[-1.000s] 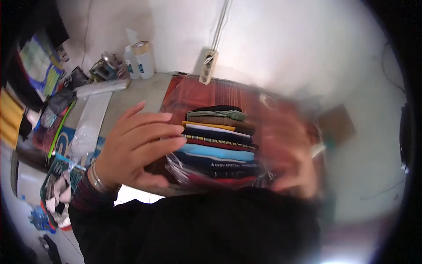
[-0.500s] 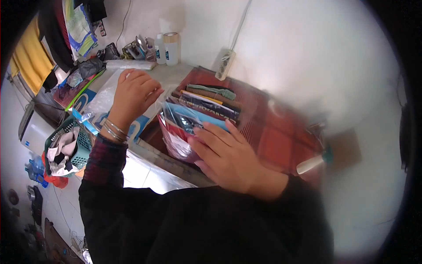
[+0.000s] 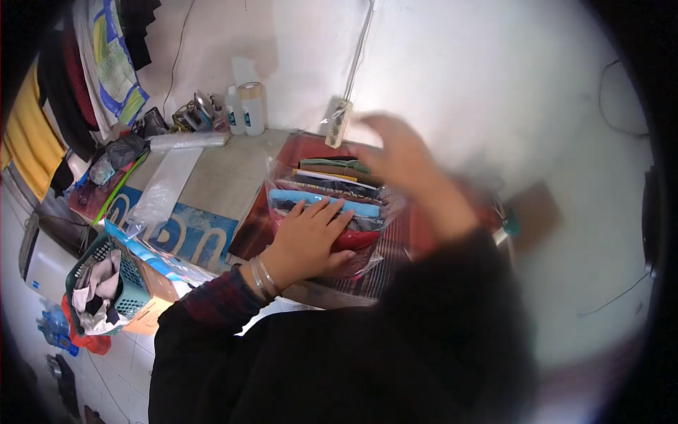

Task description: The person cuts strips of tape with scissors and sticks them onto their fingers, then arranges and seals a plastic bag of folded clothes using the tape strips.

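A clear plastic bag (image 3: 367, 265) lies around a row of folded clothes, with light blue (image 3: 304, 196), red, dark and green pieces showing through it. My left hand (image 3: 307, 240), with bangles on its wrist, rests on the near side of the bagged clothes. Its fingers are spread and reach over the light blue piece. Over the far right side of the bag, my right hand (image 3: 402, 155) is raised and blurred. A gap shows between its thumb and fingers, and I see nothing held there.
The red patterned mat (image 3: 289, 152) lies under the bag. Flat clear plastic (image 3: 166, 184) and bottles (image 3: 252, 109) are to the left. A power strip (image 3: 339, 124) hangs at the wall. A green basket (image 3: 131, 286) of cloth stands at left, and a wide brush (image 3: 533, 220) at right.
My left hand has come down onto the bagged clothes. My right hand has left their near side and moved up to the far right. The view has shifted too.
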Available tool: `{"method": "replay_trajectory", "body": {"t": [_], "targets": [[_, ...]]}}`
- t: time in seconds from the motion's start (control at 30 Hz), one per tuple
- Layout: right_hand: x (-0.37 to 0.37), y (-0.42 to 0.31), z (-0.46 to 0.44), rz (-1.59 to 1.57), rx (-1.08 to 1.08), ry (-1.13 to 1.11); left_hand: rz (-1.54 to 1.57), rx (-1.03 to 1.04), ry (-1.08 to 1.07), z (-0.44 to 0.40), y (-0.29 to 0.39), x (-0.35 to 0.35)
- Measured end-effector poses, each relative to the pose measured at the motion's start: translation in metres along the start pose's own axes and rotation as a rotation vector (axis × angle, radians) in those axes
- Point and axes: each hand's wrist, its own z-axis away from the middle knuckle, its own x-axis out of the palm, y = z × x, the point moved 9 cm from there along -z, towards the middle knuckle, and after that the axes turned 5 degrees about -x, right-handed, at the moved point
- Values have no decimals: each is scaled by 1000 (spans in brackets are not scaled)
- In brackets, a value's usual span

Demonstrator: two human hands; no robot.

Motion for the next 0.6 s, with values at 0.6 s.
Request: {"method": "replay_trajectory", "body": {"t": [0.6], "targets": [[17,-47,-18,235,-44,32,-5,-115,-240,-36,-45,39]]}}
